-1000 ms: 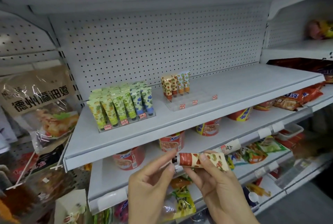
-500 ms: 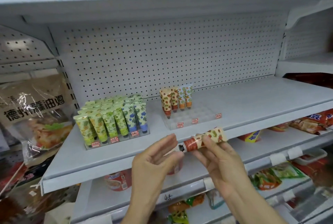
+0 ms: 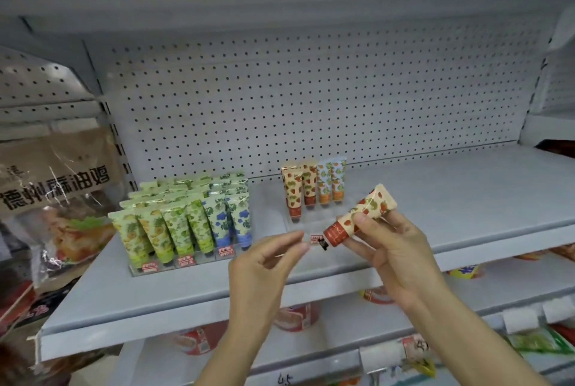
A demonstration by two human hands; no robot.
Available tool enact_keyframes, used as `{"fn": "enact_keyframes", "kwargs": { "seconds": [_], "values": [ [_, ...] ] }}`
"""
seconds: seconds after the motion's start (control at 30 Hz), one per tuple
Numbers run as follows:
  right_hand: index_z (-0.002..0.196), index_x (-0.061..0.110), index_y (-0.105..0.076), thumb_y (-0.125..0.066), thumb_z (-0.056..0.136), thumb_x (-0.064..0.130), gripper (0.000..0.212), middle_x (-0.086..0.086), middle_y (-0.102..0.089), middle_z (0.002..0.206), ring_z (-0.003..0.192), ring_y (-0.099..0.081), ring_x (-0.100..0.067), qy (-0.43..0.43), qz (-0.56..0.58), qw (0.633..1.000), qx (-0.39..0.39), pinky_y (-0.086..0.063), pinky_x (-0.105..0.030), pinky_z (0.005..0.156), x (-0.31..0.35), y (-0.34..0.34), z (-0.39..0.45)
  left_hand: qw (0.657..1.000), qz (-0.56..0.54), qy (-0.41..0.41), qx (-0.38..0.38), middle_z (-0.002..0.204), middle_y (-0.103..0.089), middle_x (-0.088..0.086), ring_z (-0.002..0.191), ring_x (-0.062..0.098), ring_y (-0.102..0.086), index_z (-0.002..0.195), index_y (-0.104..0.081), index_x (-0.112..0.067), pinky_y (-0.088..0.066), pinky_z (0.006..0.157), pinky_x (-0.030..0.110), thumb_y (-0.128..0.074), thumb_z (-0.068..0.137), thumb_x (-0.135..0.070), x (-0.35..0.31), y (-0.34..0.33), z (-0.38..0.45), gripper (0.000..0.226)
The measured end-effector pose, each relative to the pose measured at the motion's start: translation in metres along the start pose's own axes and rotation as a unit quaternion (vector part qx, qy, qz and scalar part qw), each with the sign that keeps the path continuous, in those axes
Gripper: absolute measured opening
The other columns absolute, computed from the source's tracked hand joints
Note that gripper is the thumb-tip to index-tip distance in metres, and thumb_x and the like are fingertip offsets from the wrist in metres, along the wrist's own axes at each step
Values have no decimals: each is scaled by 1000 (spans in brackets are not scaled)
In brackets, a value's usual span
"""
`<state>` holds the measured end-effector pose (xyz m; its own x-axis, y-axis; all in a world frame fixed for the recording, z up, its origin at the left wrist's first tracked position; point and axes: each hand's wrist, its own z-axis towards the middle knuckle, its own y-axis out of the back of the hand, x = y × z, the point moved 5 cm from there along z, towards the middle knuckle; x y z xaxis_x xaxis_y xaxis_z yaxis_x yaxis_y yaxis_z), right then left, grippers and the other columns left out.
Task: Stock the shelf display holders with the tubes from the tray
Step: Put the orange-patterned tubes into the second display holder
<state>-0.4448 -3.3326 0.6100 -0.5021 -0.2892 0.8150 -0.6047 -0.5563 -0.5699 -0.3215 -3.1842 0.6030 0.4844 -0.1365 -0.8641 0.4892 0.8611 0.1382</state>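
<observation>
My right hand [image 3: 393, 245] grips a cream tube with red strawberries [image 3: 357, 217], tilted with its dark cap pointing down-left over the front of a clear display holder [image 3: 298, 224]. My left hand [image 3: 264, 264] is just left of the cap, its fingertips pinched close to the cap with nothing visible in them. Several strawberry and orange tubes [image 3: 312, 188] stand upright in the holder's back rows. A second clear holder [image 3: 186, 261] to the left is packed with green and blue tubes [image 3: 183, 217]. The tray is out of view.
The white shelf [image 3: 435, 199] runs bare to the right of the holders, backed by a pegboard [image 3: 295, 99]. A brown snack bag [image 3: 53, 189] hangs at the left. Red cup noodles [image 3: 297, 317] and packets sit on the lower shelves.
Both hands rose with the strawberry tube from below the shelf edge up to the front of the right holder. The tube's cap end tipped downward. The camera view lifted toward the shelf.
</observation>
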Motion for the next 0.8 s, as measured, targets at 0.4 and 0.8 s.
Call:
{"fn": "enact_keyframes", "kwargs": {
  "seconds": [0.4,0.8],
  "values": [
    [91,8,-55,-72,77,-6,27,-1,-60,65,77,-72,-18,61,-188,980,38,-60,-30,70,20,-20,121,894,426,-119,71,119,-69,1,108,21,-64,117,-70,-21,-51,93,39,-70,87,-27,-19,-29,166,31],
    [104,3,-65,-74,75,-6,32,-9,-70,86,78,-69,-20,63,-293,948,107,-59,-33,71,-27,-20,162,872,445,-75,192,100,-72,-1,95,17,-65,97,-76,-20,-53,88,37,-81,77,-27,8,-47,199,21]
  ]
}}
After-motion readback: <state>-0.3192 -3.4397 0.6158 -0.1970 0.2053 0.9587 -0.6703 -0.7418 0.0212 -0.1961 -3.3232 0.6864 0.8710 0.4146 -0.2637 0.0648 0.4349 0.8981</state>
